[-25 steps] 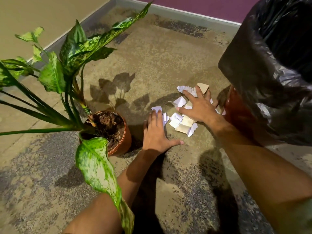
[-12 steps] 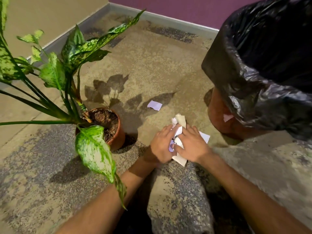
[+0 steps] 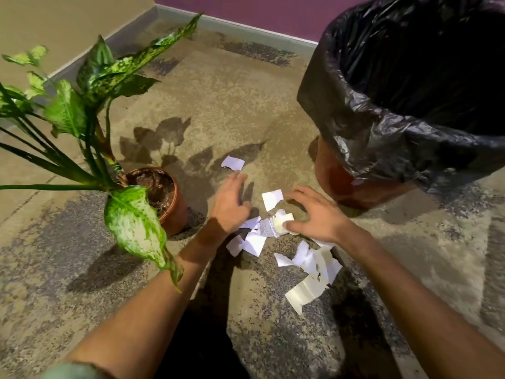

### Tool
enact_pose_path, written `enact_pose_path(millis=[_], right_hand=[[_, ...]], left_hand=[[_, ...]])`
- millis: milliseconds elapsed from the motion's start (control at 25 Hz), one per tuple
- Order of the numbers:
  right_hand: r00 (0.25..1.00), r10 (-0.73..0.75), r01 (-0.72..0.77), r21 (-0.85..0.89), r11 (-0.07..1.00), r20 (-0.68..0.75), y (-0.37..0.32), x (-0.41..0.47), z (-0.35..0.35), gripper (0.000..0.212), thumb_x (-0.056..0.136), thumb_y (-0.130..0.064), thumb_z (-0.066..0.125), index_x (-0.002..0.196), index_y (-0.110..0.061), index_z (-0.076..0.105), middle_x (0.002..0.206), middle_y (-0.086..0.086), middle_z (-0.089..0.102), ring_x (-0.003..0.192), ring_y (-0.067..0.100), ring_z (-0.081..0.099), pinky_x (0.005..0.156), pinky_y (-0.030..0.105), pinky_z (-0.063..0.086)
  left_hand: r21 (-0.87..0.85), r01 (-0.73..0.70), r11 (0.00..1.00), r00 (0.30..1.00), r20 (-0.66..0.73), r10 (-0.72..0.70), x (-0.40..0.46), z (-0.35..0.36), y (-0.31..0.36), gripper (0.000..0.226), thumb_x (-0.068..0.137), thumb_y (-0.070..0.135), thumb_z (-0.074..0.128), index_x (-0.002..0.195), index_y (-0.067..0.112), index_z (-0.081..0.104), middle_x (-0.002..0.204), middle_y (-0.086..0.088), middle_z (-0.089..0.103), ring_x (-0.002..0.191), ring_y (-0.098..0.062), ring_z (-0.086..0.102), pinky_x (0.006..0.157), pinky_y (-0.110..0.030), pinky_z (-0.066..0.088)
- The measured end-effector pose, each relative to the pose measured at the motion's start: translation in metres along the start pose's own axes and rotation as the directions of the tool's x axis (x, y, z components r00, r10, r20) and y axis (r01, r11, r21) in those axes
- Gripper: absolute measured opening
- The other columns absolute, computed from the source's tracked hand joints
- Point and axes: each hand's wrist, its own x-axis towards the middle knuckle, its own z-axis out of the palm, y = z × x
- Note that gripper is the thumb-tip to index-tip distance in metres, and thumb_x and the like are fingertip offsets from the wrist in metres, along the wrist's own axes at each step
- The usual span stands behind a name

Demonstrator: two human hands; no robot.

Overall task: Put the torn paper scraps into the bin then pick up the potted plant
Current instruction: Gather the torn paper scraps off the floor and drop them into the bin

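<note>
Torn white and cream paper scraps [image 3: 308,265] lie scattered on the speckled floor between my hands and just in front of them. One scrap [image 3: 232,162] lies apart, further away. My left hand [image 3: 229,205] hovers over the scraps with its fingers spread, holding nothing. My right hand [image 3: 314,214] is arched with fingers apart, its thumb touching a cream scrap [image 3: 282,221]. The bin [image 3: 352,191], reddish-brown with a black bag [image 3: 382,119] over its rim, stands to the right. The potted plant [image 3: 175,214] stands upright to the left in a terracotta pot.
A large variegated leaf [image 3: 134,225] hangs over my left forearm. Long leaves spread to the left and back. A beige wall with a grey skirting [image 3: 82,60] runs along the left, a purple wall [image 3: 246,8] along the back. A small scrap [image 3: 356,182] sticks to the bin's side.
Half a second ago both hands held the scraps bunched together. Now the hands have come apart and the scraps lie spread on the floor.
</note>
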Motion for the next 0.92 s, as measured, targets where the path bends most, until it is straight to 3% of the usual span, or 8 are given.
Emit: enact_pose_path(millis=[120, 280, 360, 520, 680, 800, 840, 920], right_hand=[[0.995, -0.031, 0.049, -0.188, 0.981, 0.099, -0.002, 0.028, 0.013, 0.087, 0.072, -0.063, 0.062, 0.144, -0.05, 0.016, 0.16, -0.011, 0.0, 0.146, 0.021, 0.004, 0.116, 0.051, 0.013], [0.985, -0.067, 0.111, -0.283, 0.953, 0.16, -0.018, 0.031, 0.034, 0.078, 0.081, -0.066, 0.054, 0.147, -0.043, 0.018, 0.161, -0.008, -0.002, 0.147, 0.026, -0.003, 0.113, 0.058, 0.004], [0.985, -0.08, 0.123, -0.3, 0.946, 0.15, -0.022, 0.018, 0.041, 0.075, 0.087, -0.064, 0.046, 0.15, -0.035, 0.017, 0.161, -0.006, -0.001, 0.147, 0.025, -0.003, 0.115, 0.055, 0.003], [0.975, -0.083, 0.146, -0.314, 0.938, 0.205, -0.028, -0.016, 0.046, 0.074, 0.093, -0.061, 0.037, 0.153, -0.029, 0.008, 0.161, -0.005, -0.002, 0.148, 0.022, -0.003, 0.118, 0.048, 0.004], [0.958, -0.093, 0.173, -0.287, 0.942, 0.271, -0.029, -0.049, 0.037, 0.072, 0.088, -0.068, 0.04, 0.149, -0.034, 0.024, 0.16, -0.007, 0.011, 0.147, 0.019, 0.006, 0.117, 0.045, 0.007], [0.98, -0.092, 0.122, -0.169, 0.978, 0.174, -0.019, -0.069, 0.016, 0.072, 0.078, -0.069, 0.057, 0.141, -0.036, 0.041, 0.152, -0.012, 0.033, 0.142, 0.015, 0.024, 0.115, 0.041, 0.016], [0.989, -0.057, 0.076, -0.142, 0.987, 0.133, -0.01, -0.075, 0.008, 0.078, 0.074, -0.071, 0.06, 0.141, -0.038, 0.039, 0.151, -0.013, 0.034, 0.141, 0.014, 0.025, 0.114, 0.04, 0.019], [0.987, 0.085, -0.064, -0.148, 0.987, 0.14, 0.01, -0.087, -0.007, 0.101, 0.061, -0.079, 0.063, 0.146, -0.043, 0.023, 0.156, -0.011, 0.023, 0.143, 0.016, 0.021, 0.114, 0.042, 0.022]], left_hand=[[0.161, 0.104, 0.981, 0.992, 0.059, -0.114, 0.041, 0.001, -0.004, 0.083, 0.079, 0.031, 0.063, 0.148, 0.031, 0.018, 0.159, -0.005, 0.01, 0.145, -0.03, 0.009, 0.114, -0.056, 0.018], [0.369, 0.189, 0.91, 0.951, 0.162, -0.264, 0.06, 0.005, -0.018, 0.077, 0.088, 0.057, 0.05, 0.149, 0.04, 0.006, 0.16, -0.008, -0.004, 0.146, -0.033, -0.003, 0.115, -0.055, 0.002], [0.44, 0.133, 0.888, 0.955, 0.184, -0.234, 0.058, 0.006, -0.024, 0.072, 0.093, 0.056, 0.041, 0.151, 0.035, 0.004, 0.16, -0.006, -0.01, 0.147, -0.029, -0.008, 0.115, -0.055, -0.001], [0.523, -0.023, 0.852, 0.982, 0.173, -0.079, 0.035, 0.011, -0.024, 0.065, 0.097, 0.047, 0.033, 0.152, 0.021, 0.01, 0.161, -0.003, -0.001, 0.147, -0.025, 0.002, 0.116, -0.052, 0.007], [0.438, -0.218, 0.872, 0.943, 0.326, 0.072, -0.022, 0.02, -0.012, 0.077, 0.085, 0.06, 0.017, 0.151, 0.021, 0.019, 0.16, 0.001, 0.006, 0.147, -0.021, 0.005, 0.116, -0.045, 0.005], [0.213, -0.269, 0.939, 0.883, 0.444, 0.152, -0.057, 0.016, -0.009, 0.074, 0.085, 0.067, 0.024, 0.146, 0.026, 0.034, 0.158, 0.005, 0.02, 0.147, -0.021, 0.008, 0.117, -0.04, 0.005], [0.124, -0.241, 0.963, 0.855, 0.496, 0.15, -0.065, 0.013, -0.008, 0.072, 0.085, 0.069, 0.031, 0.144, 0.029, 0.038, 0.156, 0.004, 0.027, 0.146, -0.021, 0.012, 0.119, -0.042, 0.006], [0.025, -0.18, 0.983, 0.828, 0.543, 0.138, -0.082, 0.009, 0.002, 0.075, 0.077, 0.078, 0.043, 0.138, 0.034, 0.042, 0.148, 0.003, 0.04, 0.141, -0.023, 0.027, 0.116, -0.047, 0.024]])
